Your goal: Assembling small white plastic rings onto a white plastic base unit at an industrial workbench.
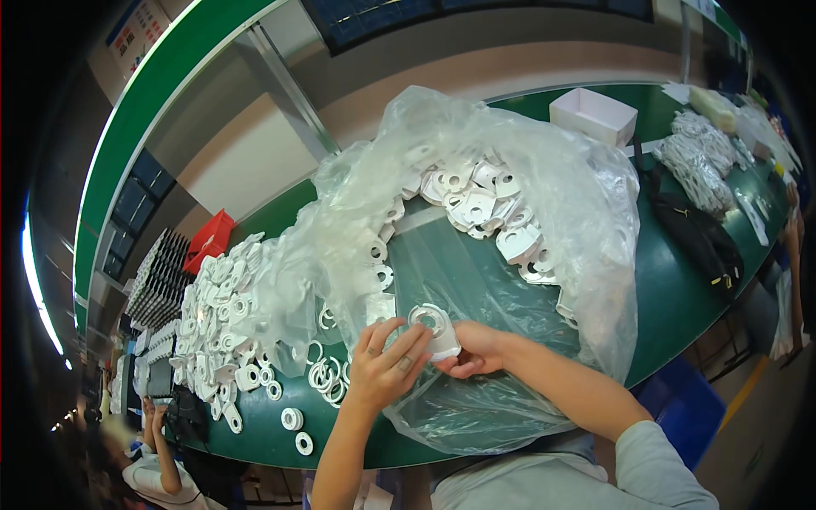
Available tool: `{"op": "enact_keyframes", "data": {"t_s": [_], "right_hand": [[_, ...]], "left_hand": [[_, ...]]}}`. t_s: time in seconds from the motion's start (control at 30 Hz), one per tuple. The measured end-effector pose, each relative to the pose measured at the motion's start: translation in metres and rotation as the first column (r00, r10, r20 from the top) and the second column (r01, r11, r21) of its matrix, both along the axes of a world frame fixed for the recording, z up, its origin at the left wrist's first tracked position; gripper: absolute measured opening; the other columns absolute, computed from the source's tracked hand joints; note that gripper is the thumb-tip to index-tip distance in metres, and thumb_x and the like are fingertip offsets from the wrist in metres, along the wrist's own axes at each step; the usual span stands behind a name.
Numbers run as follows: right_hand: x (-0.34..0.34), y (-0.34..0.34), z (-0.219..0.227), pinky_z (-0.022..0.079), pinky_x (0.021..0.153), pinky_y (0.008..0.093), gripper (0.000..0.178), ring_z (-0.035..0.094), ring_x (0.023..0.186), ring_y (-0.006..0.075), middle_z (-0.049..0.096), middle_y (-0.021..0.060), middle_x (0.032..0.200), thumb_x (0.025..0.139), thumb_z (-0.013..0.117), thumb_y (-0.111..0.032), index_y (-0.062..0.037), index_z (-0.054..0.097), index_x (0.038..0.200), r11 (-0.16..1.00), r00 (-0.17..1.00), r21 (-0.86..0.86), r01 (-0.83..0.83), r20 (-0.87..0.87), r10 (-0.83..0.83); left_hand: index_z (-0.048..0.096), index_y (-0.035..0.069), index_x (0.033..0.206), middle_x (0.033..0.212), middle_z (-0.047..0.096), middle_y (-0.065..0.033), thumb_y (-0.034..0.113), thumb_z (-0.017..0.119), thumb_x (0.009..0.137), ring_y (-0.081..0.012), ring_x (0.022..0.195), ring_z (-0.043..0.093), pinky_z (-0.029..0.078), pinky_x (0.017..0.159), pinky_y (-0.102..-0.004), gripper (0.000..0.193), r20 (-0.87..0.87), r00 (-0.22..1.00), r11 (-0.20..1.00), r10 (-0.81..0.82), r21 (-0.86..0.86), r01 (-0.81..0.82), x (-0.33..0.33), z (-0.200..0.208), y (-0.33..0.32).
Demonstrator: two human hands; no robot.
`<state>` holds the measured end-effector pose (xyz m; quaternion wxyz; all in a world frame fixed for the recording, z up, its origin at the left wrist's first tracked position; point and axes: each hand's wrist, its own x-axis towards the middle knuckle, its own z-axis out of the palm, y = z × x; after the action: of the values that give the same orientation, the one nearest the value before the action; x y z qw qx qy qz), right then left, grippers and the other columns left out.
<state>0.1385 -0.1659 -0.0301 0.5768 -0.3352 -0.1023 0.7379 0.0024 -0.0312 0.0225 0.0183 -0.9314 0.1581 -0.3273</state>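
Between my hands, in the middle of the near table side, is a white plastic part (444, 342) with a rounded plate and a round ring-shaped opening, tilted up toward me. My right hand (478, 349) is closed around its lower right edge. My left hand (387, 365) comes from the left, its fingers close together and bent onto the ring of the same part; its thumb is mostly hidden. Left of my left hand lie loose white rings (326, 378) and a short stack of thicker white rings (291, 418), with a single ring (304, 443) nearer the edge.
A big clear plastic bag (595, 221) spreads over the green table (680, 327), with many white plates (476, 204) inside. More white parts (223, 314) are heaped left, near a red bin (208, 240) and stacked dark trays (159, 279). A white box (593, 116) and black bag (697, 238) stand right. Another person (157, 472) sits far left.
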Motion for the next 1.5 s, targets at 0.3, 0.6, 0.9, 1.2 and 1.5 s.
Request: {"op": "enact_keyframes", "data": {"t_s": [0.3, 0.6, 0.9, 1.2, 1.5], "right_hand": [[-0.005, 0.0, 0.001, 0.031, 0.034, 0.0211, 0.041, 0.053, 0.047, 0.018, 0.057, 0.0129, 0.072, 0.098, 0.03, -0.036, -0.0034, 0.053, 0.102, 0.993, 0.993, -0.001, -0.114, 0.036, 0.114], [-0.008, 0.001, 0.005, 0.058, 0.052, 0.0326, 0.08, 0.066, 0.086, 0.0368, 0.06, 0.0243, 0.108, 0.089, 0.011, -0.068, -0.0066, 0.042, 0.13, 0.984, 0.951, 0.125, -0.126, 0.298, 0.084], [-0.007, 0.006, -0.008, 0.055, 0.048, 0.0295, 0.076, 0.067, 0.07, 0.0295, 0.063, 0.0195, 0.092, 0.092, 0.014, -0.065, -0.0047, 0.049, 0.121, 0.995, 0.985, 0.095, 0.015, 0.169, -0.031], [-0.016, 0.007, -0.002, 0.05, 0.043, 0.0295, 0.063, 0.061, 0.056, 0.0236, 0.062, 0.0167, 0.084, 0.096, 0.022, -0.056, -0.0034, 0.049, 0.117, 0.975, 0.961, 0.069, 0.212, 0.165, -0.221], [-0.017, 0.009, -0.006, 0.05, 0.044, 0.0302, 0.06, 0.061, 0.057, 0.0239, 0.062, 0.0178, 0.082, 0.097, 0.022, -0.053, -0.0026, 0.049, 0.114, 0.96, 0.938, 0.119, 0.252, 0.214, -0.273]], "left_hand": [[0.069, 0.007, 0.096, 0.116, 0.057, -0.0158, -0.002, 0.071, 0.069, -0.0225, 0.081, 0.064, 0.052, 0.069, -0.0312, 0.029, -0.138, 0.99, 0.775, -0.022, -0.628, -0.07, -0.01, -0.012, -0.005], [0.07, 0.008, 0.095, 0.105, 0.057, -0.0102, -0.001, 0.069, 0.073, -0.0154, 0.071, 0.056, 0.047, 0.058, -0.0251, 0.024, -0.178, 0.982, 0.745, 0.066, -0.646, -0.167, -0.02, -0.013, 0.003], [0.07, 0.009, 0.098, 0.111, 0.061, -0.0096, -0.002, 0.07, 0.069, -0.0169, 0.089, 0.057, 0.048, 0.063, -0.0259, 0.031, -0.134, 0.971, 0.613, 0.197, -0.756, -0.229, -0.042, 0.005, 0.041], [0.067, 0.002, 0.084, 0.099, 0.065, -0.0062, 0.003, 0.074, 0.061, -0.0261, 0.093, 0.056, 0.044, 0.083, -0.0346, 0.023, -0.46, 0.839, 0.68, 0.29, -0.518, -0.519, -0.065, -0.016, 0.075], [0.067, 0.001, 0.084, 0.083, 0.066, -0.0084, 0.002, 0.07, 0.071, -0.0251, 0.081, 0.059, 0.046, 0.072, -0.0323, 0.013, -0.332, 0.837, 0.716, 0.436, -0.436, -0.546, -0.065, -0.023, 0.088]]}}
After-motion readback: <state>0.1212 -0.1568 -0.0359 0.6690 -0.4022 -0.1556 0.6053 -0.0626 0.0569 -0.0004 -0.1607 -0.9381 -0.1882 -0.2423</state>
